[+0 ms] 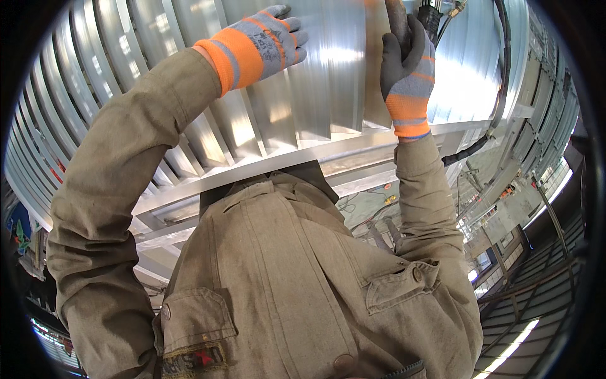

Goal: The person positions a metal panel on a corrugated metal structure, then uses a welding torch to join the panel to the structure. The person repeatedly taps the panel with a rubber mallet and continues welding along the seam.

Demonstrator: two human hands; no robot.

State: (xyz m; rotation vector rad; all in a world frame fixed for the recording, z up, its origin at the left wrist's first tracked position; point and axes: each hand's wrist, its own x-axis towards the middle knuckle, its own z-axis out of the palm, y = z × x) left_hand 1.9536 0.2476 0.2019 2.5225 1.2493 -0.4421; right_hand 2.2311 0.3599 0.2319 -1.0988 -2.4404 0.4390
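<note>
My left hand (265, 47), in an orange and grey glove, lies on a shiny ribbed metal panel (341, 69). Its fingers stretch out to the right, with nothing in them. At the top right, my right hand (410, 82) wears a matching glove with a dark grey palm. Its thumb and fingers close about a dark, rounded, handle-like piece (397, 22), whose upper end passes out of view, so its kind is unclear. Just right of these fingers are a black ribbed fitting (429, 19) and a small brass-coloured connector (457, 9).
A thick black cable (505, 69) curves down the panel's right side and over its edge. The panel's near rim is a metal rail (252, 169) close against my body. Below right lies a grey floor (499, 234) with cords and scattered items. Dark railings (536, 297) stand farther right.
</note>
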